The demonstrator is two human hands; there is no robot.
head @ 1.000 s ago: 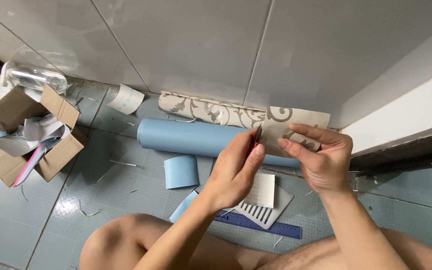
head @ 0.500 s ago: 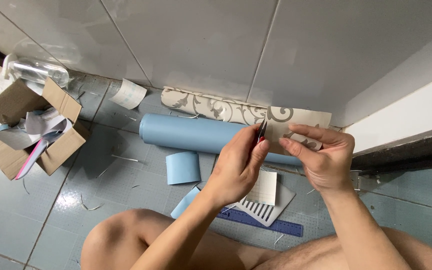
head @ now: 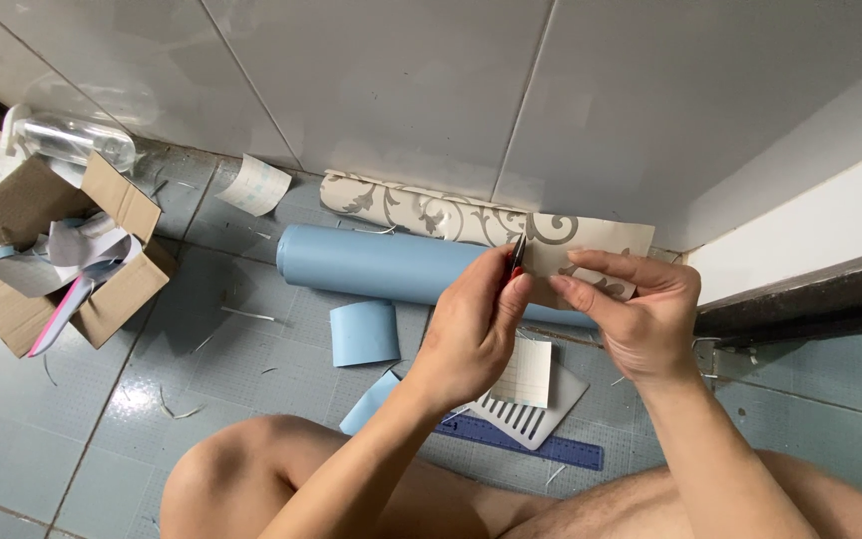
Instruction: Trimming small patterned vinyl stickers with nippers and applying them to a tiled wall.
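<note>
Two bare hands work a small patterned sheet with a thin cutting tool, above a tiled floor.

Left hand [head: 476, 329] fingers closed on a slim dark-tipped knife with a red spot [head: 517, 256], tip up, touching the left edge of the cream sheet piece with grey scroll pattern [head: 591, 250]. Right hand [head: 641, 314] pinches that sheet, thumb and fingers clamped on its lower edge, just right of the left hand. Behind both hands: long light-blue roll [head: 371, 265] on the floor, and beyond it a cream roll with grey scrolls [head: 411, 212] against the wall. Below the hands: white slotted drain cover [head: 526, 414], blue ruler [head: 551, 447], gridded backing paper [head: 526, 374]. Left of the left hand: curled blue offcut [head: 363, 332]; well off left, open cardboard box with paper scraps [head: 62, 260] and clear plastic bottle [head: 72, 138].
</note>
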